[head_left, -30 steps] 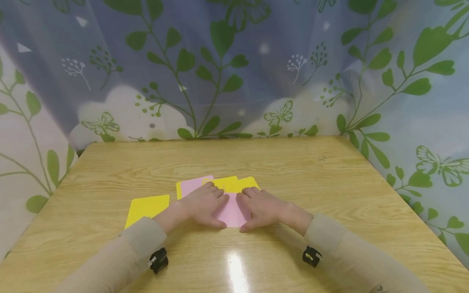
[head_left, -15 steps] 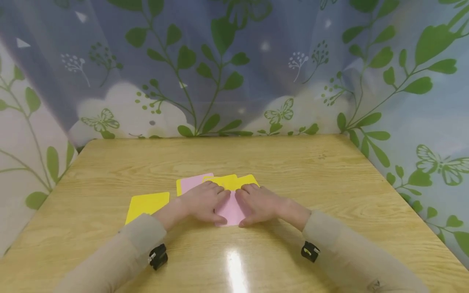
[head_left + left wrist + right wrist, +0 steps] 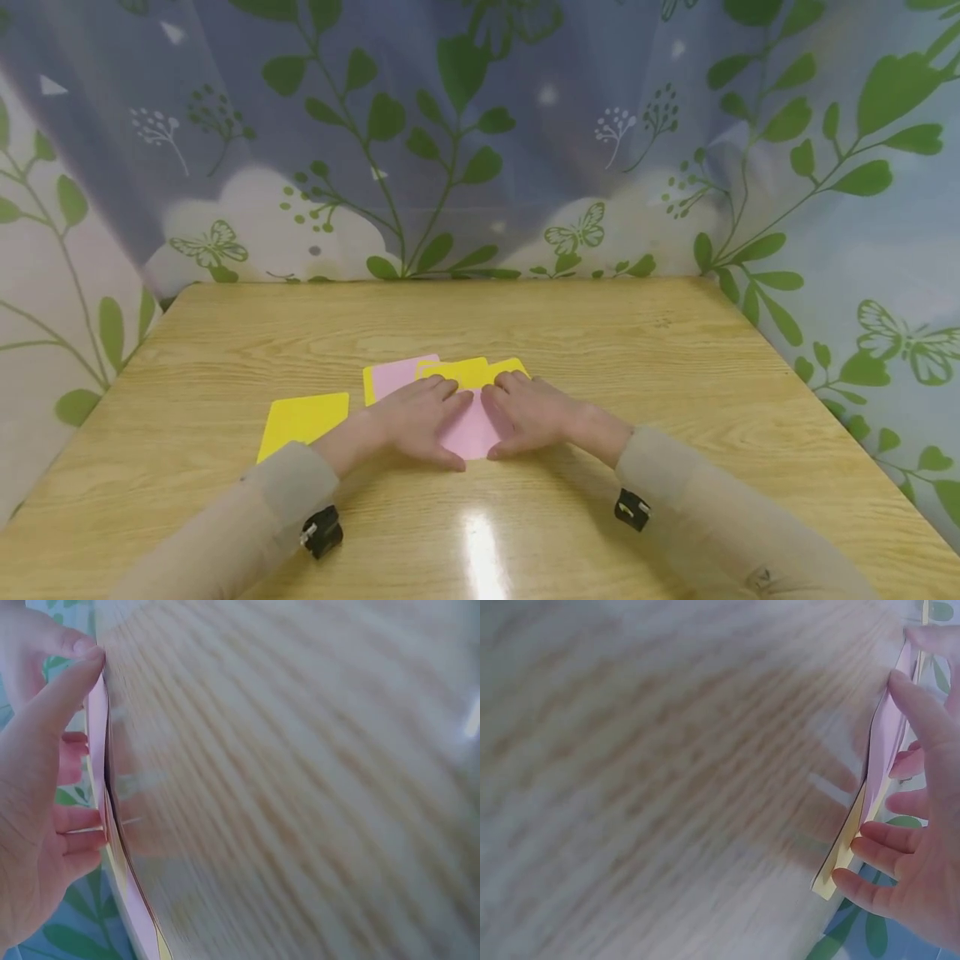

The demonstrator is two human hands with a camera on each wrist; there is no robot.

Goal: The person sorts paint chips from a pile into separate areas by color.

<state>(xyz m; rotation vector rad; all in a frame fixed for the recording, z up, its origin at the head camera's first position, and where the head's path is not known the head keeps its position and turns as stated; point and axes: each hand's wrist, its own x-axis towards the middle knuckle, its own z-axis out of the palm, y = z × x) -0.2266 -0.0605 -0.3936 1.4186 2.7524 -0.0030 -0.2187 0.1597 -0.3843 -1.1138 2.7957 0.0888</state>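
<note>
In the head view a pink sheet [image 3: 472,425] lies on the wooden table between both hands, overlapping yellow sheets [image 3: 457,372] behind it. My left hand [image 3: 420,421] rests over its left side, its thumb at the near edge and fingers reaching to the far side. On the right side my right hand [image 3: 536,412] mirrors this, thumb at the near corner. The left wrist view shows the left thumb [image 3: 71,682] extended along the edge, the other fingers loosely spread. Loose right fingers [image 3: 885,855] touch the layered sheets in the right wrist view.
A yellow sheet [image 3: 303,421] lies apart at the left, partly under the left forearm. Another pink sheet [image 3: 393,377] with a yellow border sits behind the left hand. A leaf-patterned curtain [image 3: 480,150] borders the table's [image 3: 600,333] far edge and sides.
The left thumb has shifted slightly nearer, to the front edge of the pink sheet. The right thumb has drawn in a little at that edge. The sheets lie almost as before.
</note>
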